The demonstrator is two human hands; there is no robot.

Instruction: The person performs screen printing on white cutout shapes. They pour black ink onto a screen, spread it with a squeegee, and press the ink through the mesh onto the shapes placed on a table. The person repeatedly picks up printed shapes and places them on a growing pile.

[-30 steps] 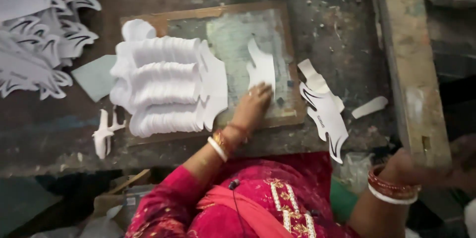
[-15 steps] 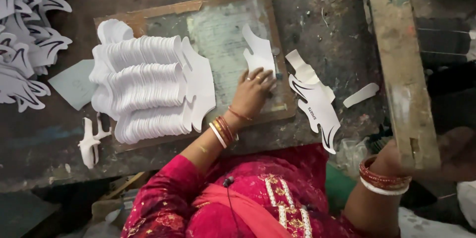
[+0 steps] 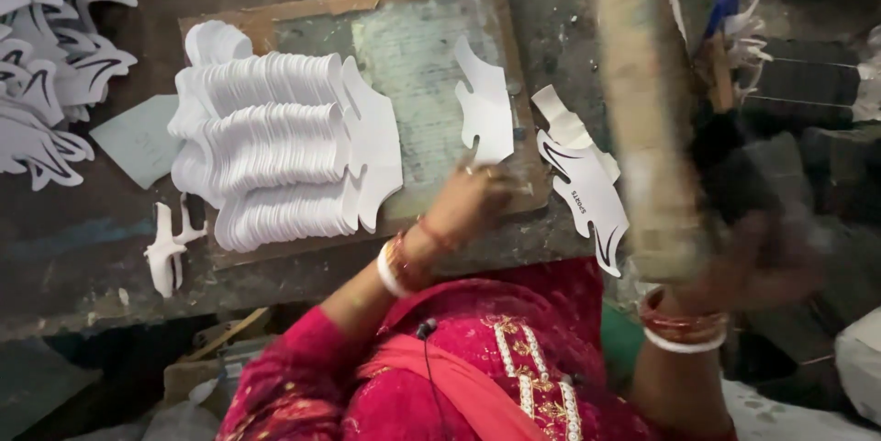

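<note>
Left hand (image 3: 473, 198) flat, fingers pressing white paper cutout (image 3: 486, 115) on board (image 3: 413, 46), right hand (image 3: 743, 267) clamped on blurry wooden stick (image 3: 642, 111)

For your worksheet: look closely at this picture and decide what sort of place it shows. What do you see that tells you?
Probably a small craft workshop for die-cut card shapes. A fanned stack of white cutouts lies on a worn cutting board, more cutouts are heaped on the stained table, and the right hand swings a wooden bat.
</note>
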